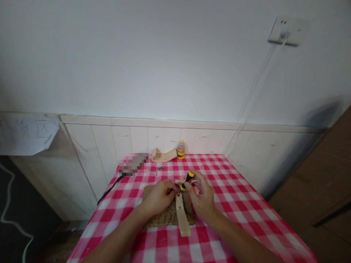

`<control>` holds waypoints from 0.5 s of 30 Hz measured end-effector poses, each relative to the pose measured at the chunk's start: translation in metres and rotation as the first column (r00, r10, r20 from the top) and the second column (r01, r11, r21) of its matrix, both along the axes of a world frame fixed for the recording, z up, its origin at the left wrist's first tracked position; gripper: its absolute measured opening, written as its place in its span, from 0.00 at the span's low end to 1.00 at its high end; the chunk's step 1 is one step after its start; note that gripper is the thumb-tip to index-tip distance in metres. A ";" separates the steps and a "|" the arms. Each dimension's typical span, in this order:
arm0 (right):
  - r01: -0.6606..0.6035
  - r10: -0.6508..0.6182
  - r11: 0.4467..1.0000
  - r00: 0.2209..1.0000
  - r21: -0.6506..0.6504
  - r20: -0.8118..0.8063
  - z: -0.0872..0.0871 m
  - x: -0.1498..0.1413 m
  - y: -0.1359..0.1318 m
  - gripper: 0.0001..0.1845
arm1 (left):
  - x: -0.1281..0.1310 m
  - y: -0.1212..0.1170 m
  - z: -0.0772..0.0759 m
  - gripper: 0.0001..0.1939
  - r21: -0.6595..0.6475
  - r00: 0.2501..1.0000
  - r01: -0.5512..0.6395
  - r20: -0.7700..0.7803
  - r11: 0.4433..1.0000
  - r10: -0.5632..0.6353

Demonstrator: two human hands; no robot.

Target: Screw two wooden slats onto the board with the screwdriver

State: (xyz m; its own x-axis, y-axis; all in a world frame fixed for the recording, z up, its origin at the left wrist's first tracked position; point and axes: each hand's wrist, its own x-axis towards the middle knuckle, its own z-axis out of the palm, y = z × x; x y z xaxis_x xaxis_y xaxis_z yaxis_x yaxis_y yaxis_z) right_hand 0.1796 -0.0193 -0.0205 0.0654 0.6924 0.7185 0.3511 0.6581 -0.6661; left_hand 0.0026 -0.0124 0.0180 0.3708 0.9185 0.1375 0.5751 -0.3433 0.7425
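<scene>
A yellow and black screwdriver [188, 178] is held in my right hand [203, 195], tilted with its lower end toward a pale wooden piece [181, 215]. A screw [180, 207] shows in the face of that wood. My left hand [163, 195] is closed at the wood's upper part, its fingertips beside the screwdriver's lower end. What those fingertips pinch is too small to make out. Beneath the wood lies a brown board [161, 215] with dark line markings, partly covered by my left hand.
On the red and white checked tablecloth [230, 219], a curved wooden part [163, 155] and a yellow-capped bit container [180, 149] stand near the wall. Several screws [159, 168] lie in front. A blurred-out object [134, 164] with a black strap [111, 190] is at the left edge.
</scene>
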 end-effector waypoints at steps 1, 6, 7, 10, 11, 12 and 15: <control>-0.004 0.004 1.000 1.000 -0.004 0.001 0.000 0.000 0.000 0.21 | 0.000 0.000 -0.001 0.12 0.001 1.000 0.001 -0.003 1.000 -0.001; -0.052 0.053 0.998 0.999 -0.024 0.011 -0.002 0.001 0.001 0.23 | 0.000 0.003 -0.006 0.12 0.006 1.000 0.010 0.006 1.000 -0.010; -0.062 0.062 0.998 0.998 -0.027 0.017 -0.003 0.001 0.002 0.23 | -0.001 0.003 -0.006 0.12 0.007 1.000 0.015 0.007 1.000 -0.015; -0.078 0.079 0.996 0.996 -0.036 0.032 -0.002 0.001 0.002 0.23 | -0.001 0.002 -0.003 0.12 0.003 1.000 0.018 -0.007 1.000 -0.018; -0.078 0.079 0.996 0.996 -0.038 0.029 -0.001 0.001 0.002 0.23 | -0.001 0.001 -0.002 0.12 0.001 1.000 0.014 -0.012 1.000 -0.014; -0.077 0.078 0.996 0.997 -0.041 0.023 0.000 0.000 0.002 0.22 | -0.001 0.001 -0.002 0.12 -0.001 1.000 0.013 -0.011 1.000 -0.013; -0.053 0.053 0.998 0.999 -0.044 -0.004 0.003 -0.002 0.001 0.22 | -0.001 0.002 -0.004 0.12 -0.001 0.999 0.035 0.019 0.999 -0.035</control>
